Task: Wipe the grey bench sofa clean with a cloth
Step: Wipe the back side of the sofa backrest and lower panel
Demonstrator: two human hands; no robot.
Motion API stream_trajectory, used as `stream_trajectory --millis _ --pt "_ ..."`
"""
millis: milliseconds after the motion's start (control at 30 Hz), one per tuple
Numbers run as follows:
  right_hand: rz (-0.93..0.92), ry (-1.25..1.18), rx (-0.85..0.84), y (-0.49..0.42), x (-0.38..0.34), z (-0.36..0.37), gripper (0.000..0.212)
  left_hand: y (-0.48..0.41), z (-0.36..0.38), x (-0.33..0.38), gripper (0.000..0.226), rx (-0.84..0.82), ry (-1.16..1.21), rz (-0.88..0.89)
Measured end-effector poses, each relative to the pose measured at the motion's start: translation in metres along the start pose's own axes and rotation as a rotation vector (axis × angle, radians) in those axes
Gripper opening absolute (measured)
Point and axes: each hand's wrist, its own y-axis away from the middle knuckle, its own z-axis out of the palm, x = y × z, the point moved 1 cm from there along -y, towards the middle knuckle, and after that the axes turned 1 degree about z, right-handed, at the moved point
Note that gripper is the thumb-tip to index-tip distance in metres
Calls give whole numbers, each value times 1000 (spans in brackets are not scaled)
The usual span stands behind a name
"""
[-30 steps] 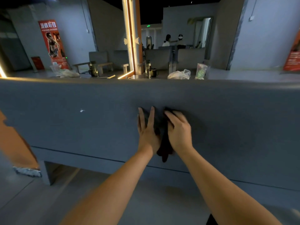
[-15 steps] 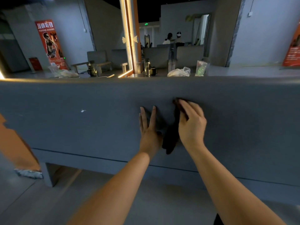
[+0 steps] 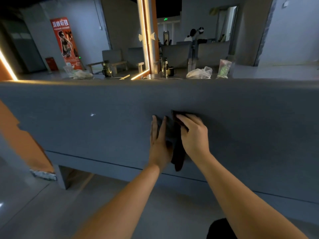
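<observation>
- Currently, the left hand (image 3: 159,144) lies flat, fingers straight, pressed against the rear panel of the grey bench sofa (image 3: 103,109).
- The right hand (image 3: 195,135) curls its fingers onto the dark cloth (image 3: 178,157), holding it to the panel just beside the left hand; the loose end hangs down.
- Progress: probably mid-wipe; a white speck (image 3: 92,114) well to the left is not yet wiped.

We see a long grey bench (image 3: 86,131) spanning the view, its broad matte back panel facing us, a dark cloth (image 3: 178,157) flat against the panel near centre, upper end gripped by our right hand (image 3: 195,135), lower end hanging loose
</observation>
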Motion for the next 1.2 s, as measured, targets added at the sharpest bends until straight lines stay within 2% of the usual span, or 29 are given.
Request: stream_trajectory --millis 100,267,400,500,600,633,667,733,767,833,933,1000,1100,1200 --pt "-39 -4 162 1 8 -7 39 3 4 3 93 21 58 -20" --pt "-11 -54 82 14 3 41 40 9 -1 -18 83 -18 53 -116" --pt "-83 -28 98 8 19 44 37 11 5 -26 74 57 62 -179" --pt "-80 -14 -33 24 14 55 38 13 15 -24 66 115 80 -178" --pt "88 -208 -240 46 10 70 41 15 11 -30 55 80 115 -192" --pt "155 -269 -292 47 8 74 42 15 6 -31 48 90 186 -219" --pt "194 -300 -335 45 6 77 41 16 1 -30 43 146 157 -253" --pt "211 -345 -436 41 -3 85 40 22 -11 -40 43 178 106 -336" --pt "199 -385 -479 40 -9 88 40 25 -17 -43 46 121 120 -352" --pt "156 -455 -528 37 -19 98 40 31 -25 -55 42 112 130 -440" --pt "97 -506 -555 33 -30 120 41 31 -44 -66 30 152 360 -589" --pt "121 -531 -541 33 -40 135 40 32 -57 -73 26 158 543 -688" --pt "108 -571 -589 34 -54 148 40 35 -74 -77 24 132 633 -757" --pt "69 -614 -637 28 -66 158 39 30 -94 -82 22 280 696 -816"
